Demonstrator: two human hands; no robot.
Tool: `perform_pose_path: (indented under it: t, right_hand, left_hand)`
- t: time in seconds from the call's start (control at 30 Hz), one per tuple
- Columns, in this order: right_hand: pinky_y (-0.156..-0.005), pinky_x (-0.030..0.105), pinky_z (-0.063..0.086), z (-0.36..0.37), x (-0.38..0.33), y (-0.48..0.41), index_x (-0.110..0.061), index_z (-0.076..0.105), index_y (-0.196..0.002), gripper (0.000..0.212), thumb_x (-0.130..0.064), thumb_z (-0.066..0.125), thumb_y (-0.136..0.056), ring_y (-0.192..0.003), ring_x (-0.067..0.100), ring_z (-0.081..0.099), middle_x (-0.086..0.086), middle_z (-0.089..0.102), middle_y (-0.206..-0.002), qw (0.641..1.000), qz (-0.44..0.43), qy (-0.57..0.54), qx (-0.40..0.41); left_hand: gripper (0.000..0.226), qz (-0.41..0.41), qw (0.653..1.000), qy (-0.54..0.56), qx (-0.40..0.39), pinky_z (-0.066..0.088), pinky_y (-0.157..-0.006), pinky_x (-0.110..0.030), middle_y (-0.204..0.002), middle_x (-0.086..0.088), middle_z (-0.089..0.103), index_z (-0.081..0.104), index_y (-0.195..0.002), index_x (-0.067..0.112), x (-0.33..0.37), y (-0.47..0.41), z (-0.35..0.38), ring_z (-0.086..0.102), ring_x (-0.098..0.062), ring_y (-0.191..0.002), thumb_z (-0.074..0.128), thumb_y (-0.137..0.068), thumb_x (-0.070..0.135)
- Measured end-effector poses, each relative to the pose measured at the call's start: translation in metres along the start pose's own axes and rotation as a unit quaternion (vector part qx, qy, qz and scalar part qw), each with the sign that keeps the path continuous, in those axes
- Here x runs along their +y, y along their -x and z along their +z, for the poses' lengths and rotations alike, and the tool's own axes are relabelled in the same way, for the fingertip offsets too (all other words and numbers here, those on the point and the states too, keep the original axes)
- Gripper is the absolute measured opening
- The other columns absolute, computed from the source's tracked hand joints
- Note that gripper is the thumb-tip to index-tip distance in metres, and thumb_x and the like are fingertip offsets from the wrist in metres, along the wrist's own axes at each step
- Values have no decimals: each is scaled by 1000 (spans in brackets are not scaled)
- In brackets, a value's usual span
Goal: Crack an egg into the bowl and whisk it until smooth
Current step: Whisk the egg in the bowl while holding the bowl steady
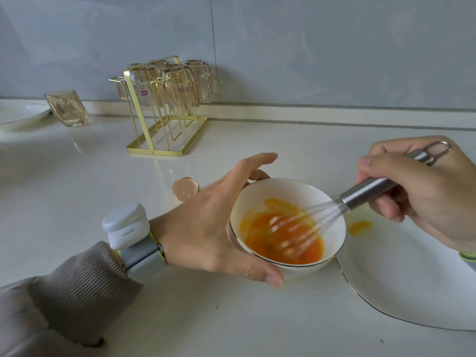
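Note:
A small white bowl (332, 215) with a thin dark rim stands on the white counter and holds orange beaten egg (268, 238). My left hand (206, 222) wraps the bowl's left side, thumb near its front and fingers behind it. My right hand (422, 186) grips the steel handle of a whisk (371, 189). The whisk's wires are blurred and dip into the egg. An empty eggshell (185, 188) lies on the counter just behind my left hand.
A white plate (412, 287) lies right of the bowl with a yolk splash (360, 226) on it. A gold rack (164, 140) of upturned glasses stands at the back. A single glass (67, 108) and another plate (20, 114) are at far left.

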State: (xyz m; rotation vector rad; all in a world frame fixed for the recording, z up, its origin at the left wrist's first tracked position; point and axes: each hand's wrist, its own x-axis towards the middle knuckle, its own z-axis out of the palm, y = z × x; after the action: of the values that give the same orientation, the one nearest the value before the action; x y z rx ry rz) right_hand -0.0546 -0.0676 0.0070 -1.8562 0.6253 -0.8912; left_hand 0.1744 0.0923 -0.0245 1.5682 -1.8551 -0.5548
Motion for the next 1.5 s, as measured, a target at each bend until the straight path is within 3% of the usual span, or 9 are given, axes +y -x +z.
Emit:
perform_pose_path:
  t: [0.13,0.53,0.67,0.8,0.9,1.03,1.17,1.33,1.5]
  right_hand:
    - [-37,17,33,0,0,-2,5,63,-61,35,-7,60,-94,-35,20,37,11,47,-36,999,-11,30,18]
    - [-39,19,33,2,0,0,4,65,-60,33,-14,66,-88,-36,22,37,9,46,-34,1000,-11,11,-19]
    - [-39,18,33,1,3,-2,3,63,-58,36,-8,62,-92,-37,20,37,10,47,-36,998,-28,43,21]
    - [-39,18,33,1,2,-1,8,60,-60,37,-3,59,-95,-35,21,36,8,45,-34,1000,-11,16,-8]
    - [-39,19,34,1,3,-1,4,62,-60,38,-7,61,-96,-37,19,37,10,48,-37,998,-34,42,21]
    - [-39,18,32,0,1,0,2,63,-58,37,-5,65,-94,-36,20,36,8,45,-34,1000,-5,19,-21]
    - [-40,18,35,1,1,-1,4,65,-64,36,-14,63,-95,-38,20,38,9,48,-38,1000,-16,10,5]
    - [-38,19,35,4,-7,3,1,66,-60,44,-40,72,-77,-36,21,38,9,49,-36,999,2,2,-33]
    - [-38,18,32,0,-2,0,4,62,-59,38,-13,66,-93,-37,22,35,10,48,-35,999,-14,32,1]
  left_hand:
    - [132,2,1000,-8,2,53,-103,-38,-143,11,46,8,-154,40,-1,0,1,54,-15,-132,85,-51,71]
    - [129,4,1000,18,2,54,-103,-42,-145,6,45,9,-154,41,-3,0,2,54,-22,-134,78,-52,78]
    - [128,6,1000,13,0,53,-103,-43,-145,5,45,8,-154,40,-3,-1,1,53,-22,-134,77,-53,79]
    - [128,7,1000,13,-2,54,-103,-42,-144,7,45,8,-154,41,-3,-1,1,54,-20,-133,77,-53,78]
    - [130,4,1000,6,2,54,-103,-40,-144,11,44,7,-153,44,-2,0,0,53,-17,-133,80,-51,78]
    - [131,6,1000,10,0,54,-103,-41,-145,8,44,8,-153,44,-4,0,1,54,-19,-133,85,-51,73]
    - [130,4,1000,11,0,53,-104,-44,-146,6,44,7,-154,44,-3,-1,1,53,-21,-134,80,-51,77]
    - [129,5,1000,17,0,54,-103,-43,-146,7,44,9,-153,45,-4,-1,1,53,-21,-134,86,-53,71]
    - [130,7,1000,11,-1,53,-105,-42,-145,8,45,9,-153,44,-3,-1,0,54,-20,-134,84,-52,73]
